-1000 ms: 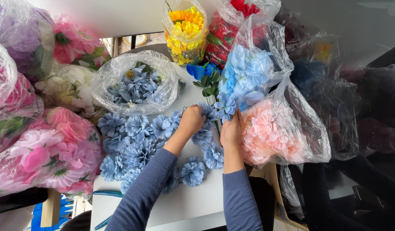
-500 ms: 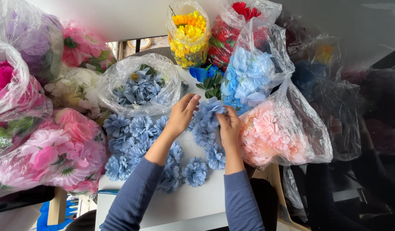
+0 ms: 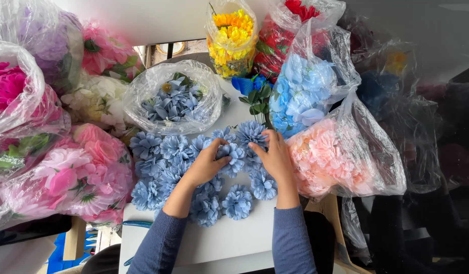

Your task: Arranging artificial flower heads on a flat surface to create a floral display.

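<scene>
Around the white counter (image 3: 229,243) stand clear plastic bags of artificial flowers: a yellow bunch (image 3: 232,31) at the top, red ones (image 3: 290,35) beside it, light blue blooms (image 3: 300,94) below those, and peach flowers (image 3: 328,155) at the right. On the left lie pink bags (image 3: 67,177), white flowers (image 3: 97,101) and a purple bag (image 3: 41,35).

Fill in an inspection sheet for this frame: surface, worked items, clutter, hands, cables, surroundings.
Surface: white table, bare at the near edge.
Worked items: loose blue flower heads spread over the table.
Clutter: clear bags of blue-grey, yellow, red, light blue, peach and pink flowers.
Hands: left hand and right hand both rest on flower heads; grip unclear.
Cables: nothing seen.
Surroundings: dark, blurred area at right.
</scene>
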